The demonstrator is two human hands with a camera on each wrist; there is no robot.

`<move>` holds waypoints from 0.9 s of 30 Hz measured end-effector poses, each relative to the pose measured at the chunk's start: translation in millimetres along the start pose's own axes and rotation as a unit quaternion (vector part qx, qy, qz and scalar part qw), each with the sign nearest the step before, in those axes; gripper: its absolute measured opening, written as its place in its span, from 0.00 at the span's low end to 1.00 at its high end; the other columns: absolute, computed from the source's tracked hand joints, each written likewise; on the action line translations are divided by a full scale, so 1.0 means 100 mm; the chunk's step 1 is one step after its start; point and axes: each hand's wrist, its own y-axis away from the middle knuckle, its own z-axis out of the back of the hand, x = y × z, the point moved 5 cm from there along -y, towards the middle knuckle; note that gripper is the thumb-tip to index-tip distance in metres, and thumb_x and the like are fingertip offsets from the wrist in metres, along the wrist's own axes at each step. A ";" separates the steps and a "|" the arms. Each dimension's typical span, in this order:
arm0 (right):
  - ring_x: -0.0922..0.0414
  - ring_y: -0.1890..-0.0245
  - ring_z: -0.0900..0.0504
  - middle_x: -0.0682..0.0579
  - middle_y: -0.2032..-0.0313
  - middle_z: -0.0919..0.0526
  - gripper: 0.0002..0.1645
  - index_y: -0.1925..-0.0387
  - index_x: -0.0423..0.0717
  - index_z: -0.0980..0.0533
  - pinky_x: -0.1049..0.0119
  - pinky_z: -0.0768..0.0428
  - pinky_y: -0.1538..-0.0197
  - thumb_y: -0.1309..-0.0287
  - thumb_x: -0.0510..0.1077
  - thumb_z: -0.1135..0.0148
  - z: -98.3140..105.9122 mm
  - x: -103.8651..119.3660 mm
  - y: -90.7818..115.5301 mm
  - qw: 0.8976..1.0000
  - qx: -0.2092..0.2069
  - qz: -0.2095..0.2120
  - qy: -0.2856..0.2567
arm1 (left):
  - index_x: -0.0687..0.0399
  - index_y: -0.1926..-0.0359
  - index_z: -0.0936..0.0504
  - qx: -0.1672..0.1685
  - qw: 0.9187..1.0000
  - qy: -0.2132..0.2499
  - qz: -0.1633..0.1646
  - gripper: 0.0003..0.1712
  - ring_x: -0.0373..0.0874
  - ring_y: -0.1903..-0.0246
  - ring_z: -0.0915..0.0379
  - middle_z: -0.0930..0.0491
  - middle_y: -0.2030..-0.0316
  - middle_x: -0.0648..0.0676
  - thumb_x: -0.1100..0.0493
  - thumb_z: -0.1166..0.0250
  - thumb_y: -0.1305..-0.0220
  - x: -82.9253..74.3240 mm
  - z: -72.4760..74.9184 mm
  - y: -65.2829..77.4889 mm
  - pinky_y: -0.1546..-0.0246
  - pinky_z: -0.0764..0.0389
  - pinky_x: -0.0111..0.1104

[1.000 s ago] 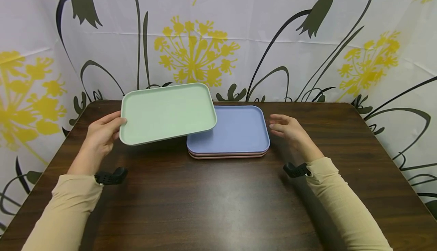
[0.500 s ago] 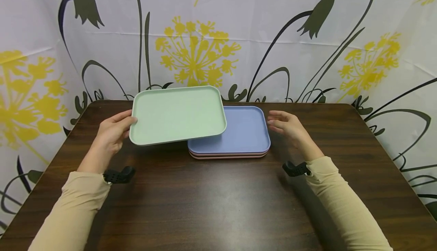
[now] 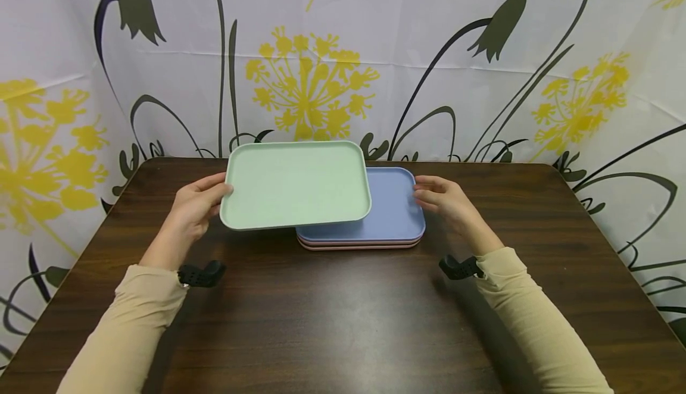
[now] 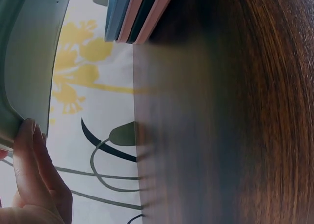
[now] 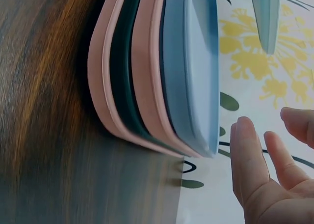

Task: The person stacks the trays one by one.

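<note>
My left hand (image 3: 194, 208) pinches the left short edge of a pale green tray (image 3: 295, 184), thumb on top and fingers beneath. The tray hangs tilted above the table and overlaps the left part of a stack of trays. On top of that stack lies a blue tray (image 3: 393, 203). Below it, pink trays (image 5: 147, 57) with a dark green tray (image 5: 123, 81) between them show in the right wrist view. By the stack's right edge is my right hand (image 3: 445, 200), fingers loosely extended and holding nothing; in the right wrist view a gap separates them from the blue tray.
A dark wood-grain table (image 3: 343, 316) carries the stack near its far edge. Behind the table hangs a white cloth (image 3: 343, 19) printed with yellow flowers and dark stems. Each wrist wears a black band (image 3: 202, 275).
My left hand has carried the green tray rightward and slightly down, so it covers more of the blue tray and sits more level. My right hand has shifted slightly left toward the stack.
</note>
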 end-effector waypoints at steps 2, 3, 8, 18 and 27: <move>0.68 0.55 0.22 0.32 0.38 0.35 0.31 0.34 0.31 0.42 0.74 0.20 0.46 0.36 0.34 0.48 -0.03 0.00 0.01 1.000 0.004 0.000 0.001 | 0.47 0.62 0.24 0.000 1.000 -0.005 0.003 0.10 0.28 0.77 0.21 0.19 0.77 0.39 0.68 0.40 0.39 0.01 -0.02 0.00 0.76 0.18 0.20; 0.69 0.56 0.22 0.32 0.38 0.35 0.31 0.34 0.31 0.42 0.74 0.20 0.47 0.36 0.34 0.48 -0.04 0.00 0.01 1.000 0.006 -0.001 0.001 | 0.48 0.61 0.25 0.001 1.000 -0.006 0.004 0.10 0.28 0.77 0.21 0.19 0.77 0.39 0.68 0.40 0.39 0.02 -0.03 0.00 0.76 0.18 0.20; 0.71 0.58 0.23 0.33 0.36 0.35 0.30 0.34 0.31 0.42 0.74 0.20 0.46 0.35 0.35 0.48 -0.08 0.00 0.01 1.000 0.016 -0.002 0.001 | 0.46 0.62 0.24 0.004 1.000 -0.004 0.012 0.10 0.28 0.76 0.21 0.18 0.77 0.39 0.68 0.40 0.40 0.05 -0.10 0.01 0.75 0.17 0.20; 0.65 0.53 0.21 0.34 0.37 0.34 0.30 0.34 0.31 0.41 0.71 0.20 0.46 0.35 0.35 0.48 -0.18 -0.02 -0.02 0.999 0.031 -0.010 -0.004 | 0.67 0.35 0.37 0.010 0.999 -0.038 0.022 0.31 0.27 0.75 0.21 0.19 0.76 0.37 0.66 0.41 0.38 0.11 -0.25 -0.03 0.74 0.18 0.19; 0.68 0.55 0.22 0.35 0.36 0.35 0.32 0.33 0.32 0.42 0.63 0.22 0.42 0.36 0.37 0.46 -0.24 -0.01 -0.03 0.999 0.049 -0.011 -0.003 | 0.70 0.32 0.42 0.022 0.998 -0.044 0.024 0.35 0.26 0.74 0.22 0.20 0.75 0.37 0.66 0.41 0.38 0.18 -0.36 -0.04 0.73 0.18 0.19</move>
